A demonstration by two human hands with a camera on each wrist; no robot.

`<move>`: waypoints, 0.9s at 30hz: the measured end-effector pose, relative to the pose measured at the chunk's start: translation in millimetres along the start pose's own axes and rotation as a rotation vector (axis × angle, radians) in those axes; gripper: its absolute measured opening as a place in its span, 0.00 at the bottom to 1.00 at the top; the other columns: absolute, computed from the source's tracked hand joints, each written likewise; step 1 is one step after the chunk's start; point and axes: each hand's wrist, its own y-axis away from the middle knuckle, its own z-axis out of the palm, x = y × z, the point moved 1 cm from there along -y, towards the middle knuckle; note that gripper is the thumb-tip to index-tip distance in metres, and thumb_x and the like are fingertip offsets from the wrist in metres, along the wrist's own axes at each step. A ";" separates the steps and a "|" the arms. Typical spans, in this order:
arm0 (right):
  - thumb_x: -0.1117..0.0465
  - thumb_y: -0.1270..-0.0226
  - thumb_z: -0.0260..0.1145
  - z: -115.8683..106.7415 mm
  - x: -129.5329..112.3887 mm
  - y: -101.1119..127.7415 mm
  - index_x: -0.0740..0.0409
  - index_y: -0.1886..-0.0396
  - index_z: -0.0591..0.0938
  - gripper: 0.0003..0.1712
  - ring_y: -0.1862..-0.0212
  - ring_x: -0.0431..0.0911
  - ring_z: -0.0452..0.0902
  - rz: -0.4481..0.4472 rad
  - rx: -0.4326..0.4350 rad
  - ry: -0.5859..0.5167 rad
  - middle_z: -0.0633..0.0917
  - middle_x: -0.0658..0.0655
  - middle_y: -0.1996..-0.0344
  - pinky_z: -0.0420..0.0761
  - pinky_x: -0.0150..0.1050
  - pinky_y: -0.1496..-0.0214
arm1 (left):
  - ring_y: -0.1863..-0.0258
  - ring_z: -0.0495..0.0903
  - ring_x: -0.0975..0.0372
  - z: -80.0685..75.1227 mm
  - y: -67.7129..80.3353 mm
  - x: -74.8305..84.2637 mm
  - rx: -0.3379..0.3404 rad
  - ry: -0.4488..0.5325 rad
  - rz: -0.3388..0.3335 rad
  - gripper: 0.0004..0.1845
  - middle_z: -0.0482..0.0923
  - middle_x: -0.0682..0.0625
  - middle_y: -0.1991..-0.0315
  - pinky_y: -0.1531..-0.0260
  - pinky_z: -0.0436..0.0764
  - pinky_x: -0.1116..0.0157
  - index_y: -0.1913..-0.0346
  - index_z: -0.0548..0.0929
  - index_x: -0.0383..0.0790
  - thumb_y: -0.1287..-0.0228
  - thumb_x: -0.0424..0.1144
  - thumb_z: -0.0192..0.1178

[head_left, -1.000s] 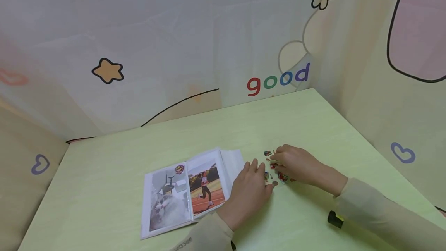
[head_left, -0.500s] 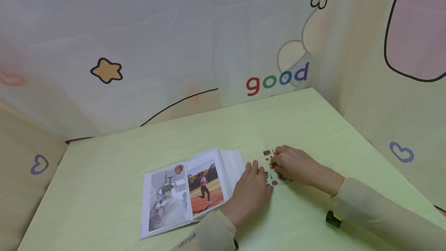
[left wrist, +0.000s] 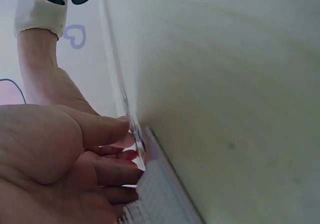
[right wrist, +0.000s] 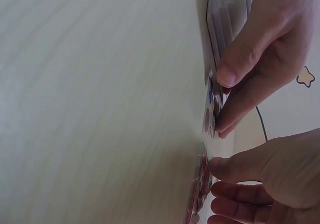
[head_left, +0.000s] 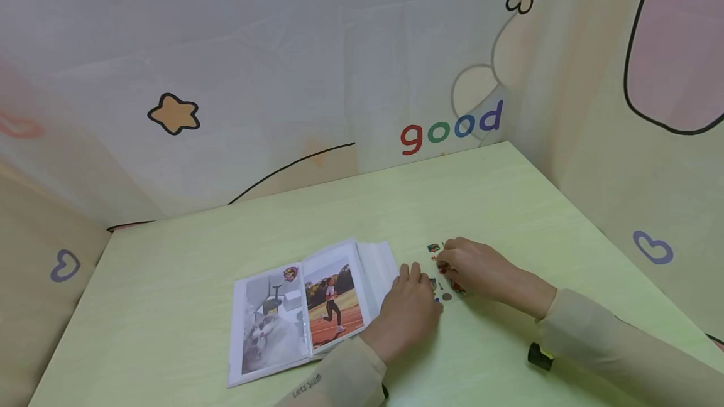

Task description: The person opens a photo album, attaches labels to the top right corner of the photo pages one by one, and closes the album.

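Note:
A sheet of colourful stickers (head_left: 447, 297) lies flat on the table, right of an open photo album (head_left: 334, 306). My left hand (head_left: 408, 313) rests on the sheet's left part, its fingers extended and its thumb at the near edge. From the right, my right hand (head_left: 477, 269) bends its fingers down over the sheet and pinches at a red sticker (head_left: 444, 267), mostly hidden by the fingertips. In the right wrist view, the thumb and fingers of the right hand (right wrist: 270, 174) meet the sheet's raised, reddish edge (right wrist: 202, 176).
The album's left page shows a cat photo (head_left: 271, 344) with a round sticker (head_left: 291, 274) at its upper right corner; its right page shows a runner photo (head_left: 334, 306). A black strap piece (head_left: 540, 357) is near the right forearm. Printed curtains (head_left: 254, 80) stand behind the table.
My right hand has shifted slightly toward me and to the left, its fingertips working at the red sticker. My left hand stays on the sheet with its thumb drawn slightly nearer. The album has not moved.

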 end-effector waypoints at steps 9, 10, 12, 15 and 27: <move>0.74 0.43 0.77 1.4 -0.9 2.5 0.57 0.69 0.85 0.10 0.62 0.45 0.77 -0.033 0.015 -0.005 0.82 0.50 0.67 0.80 0.34 0.65 | 0.48 0.68 0.53 0.5 -5.0 2.6 -0.063 0.016 -0.020 0.24 0.70 0.45 0.53 0.42 0.75 0.60 0.42 0.81 0.29 0.24 0.48 0.60; 0.74 0.43 0.77 1.4 -1.3 2.4 0.57 0.69 0.86 0.10 0.63 0.45 0.77 -0.033 0.018 -0.005 0.82 0.50 0.68 0.80 0.34 0.65 | 0.48 0.68 0.53 0.1 -5.0 3.0 -0.067 0.011 -0.021 0.24 0.70 0.44 0.52 0.41 0.75 0.60 0.41 0.80 0.29 0.24 0.48 0.60; 0.75 0.43 0.76 1.6 -2.1 2.2 0.57 0.70 0.86 0.10 0.63 0.45 0.77 -0.030 0.021 -0.004 0.82 0.50 0.68 0.80 0.35 0.65 | 0.44 0.69 0.52 -0.3 -5.2 3.6 -0.080 0.011 -0.031 0.25 0.71 0.44 0.48 0.39 0.74 0.60 0.40 0.79 0.29 0.24 0.48 0.59; 0.74 0.42 0.76 1.6 -3.9 2.0 0.58 0.69 0.86 0.09 0.63 0.46 0.78 -0.009 0.015 0.002 0.83 0.51 0.68 0.81 0.36 0.65 | 0.35 0.68 0.50 -1.4 -5.2 5.0 -0.107 0.022 -0.049 0.27 0.71 0.41 0.37 0.34 0.72 0.59 0.35 0.77 0.28 0.23 0.48 0.58; 0.75 0.43 0.77 0.6 -5.6 0.7 0.58 0.69 0.86 0.10 0.68 0.41 0.72 0.011 0.009 -0.045 0.79 0.48 0.72 0.77 0.33 0.68 | 0.24 0.61 0.47 -2.7 -5.2 7.0 -0.148 0.037 -0.081 0.32 0.64 0.37 0.24 0.28 0.67 0.57 0.28 0.72 0.28 0.23 0.50 0.57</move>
